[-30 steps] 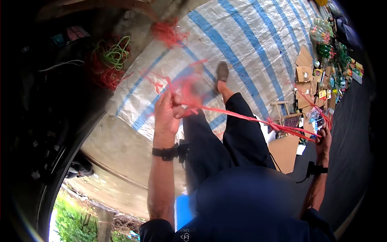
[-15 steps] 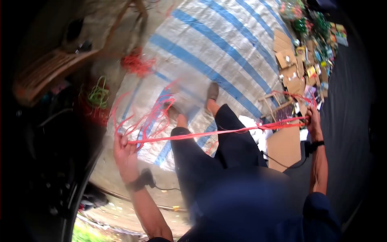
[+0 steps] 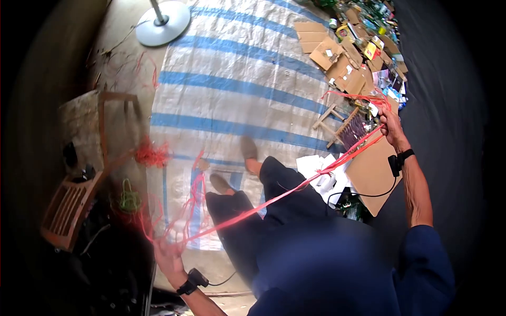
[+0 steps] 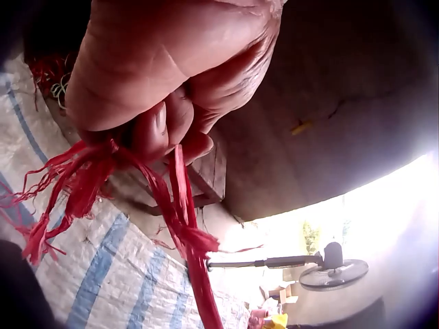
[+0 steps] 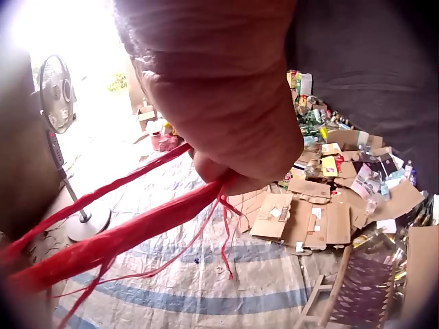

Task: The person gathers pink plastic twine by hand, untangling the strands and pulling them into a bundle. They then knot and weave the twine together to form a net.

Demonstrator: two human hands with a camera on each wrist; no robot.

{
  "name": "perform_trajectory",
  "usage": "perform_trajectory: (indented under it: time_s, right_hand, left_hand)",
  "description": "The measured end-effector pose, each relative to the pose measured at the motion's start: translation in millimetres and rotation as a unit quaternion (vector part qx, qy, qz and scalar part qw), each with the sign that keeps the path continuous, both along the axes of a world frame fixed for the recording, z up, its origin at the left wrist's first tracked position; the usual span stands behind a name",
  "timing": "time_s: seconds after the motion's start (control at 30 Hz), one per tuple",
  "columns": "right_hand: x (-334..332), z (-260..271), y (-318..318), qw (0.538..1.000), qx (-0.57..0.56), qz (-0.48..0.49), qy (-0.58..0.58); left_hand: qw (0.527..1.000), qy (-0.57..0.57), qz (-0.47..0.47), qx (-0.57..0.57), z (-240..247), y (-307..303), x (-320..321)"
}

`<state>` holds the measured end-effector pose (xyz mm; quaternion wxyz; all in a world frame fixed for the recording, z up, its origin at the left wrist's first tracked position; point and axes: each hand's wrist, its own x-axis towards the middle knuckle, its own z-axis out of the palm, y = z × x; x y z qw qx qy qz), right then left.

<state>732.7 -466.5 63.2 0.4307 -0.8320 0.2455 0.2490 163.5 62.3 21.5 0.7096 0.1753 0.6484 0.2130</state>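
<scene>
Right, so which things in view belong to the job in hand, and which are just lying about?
In the job:
red strands, stretched taut
left hand, holding them
right hand, holding them too

Lying about:
red tangle (looks similar, perhaps spare, but neither hand touches it)
green cord
striped sheet
cardboard pieces
pedestal fan

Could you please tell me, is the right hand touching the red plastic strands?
Touching. The right wrist view shows the red plastic strands running into the right hand, with no gap where they meet its fingers.
</scene>
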Motion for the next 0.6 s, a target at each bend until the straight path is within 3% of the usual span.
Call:
perform_trajectory:
  time_s: [0.33,0.4,0.43,0.6]
  right_hand:
    - [-37,1,-69,0.996,0.004,-0.075,-0.048]
    - [-50,-14,-90,0.993,-0.039,-0.096,-0.061]
    - [-55,-19,-98,0.992,-0.045,-0.101,-0.062]
    - [-72,-27,-134,0.99,-0.061,-0.122,-0.047]
  left_hand:
    - [0.995,0.036,-0.09,-0.016,-26,14,19]
    - [0.993,0.047,-0.105,-0.019,-31,25,32]
    - [0.996,0.015,-0.084,-0.02,-52,36,4]
    - [0.999,0.017,-0.031,0.001,-60,48,-4]
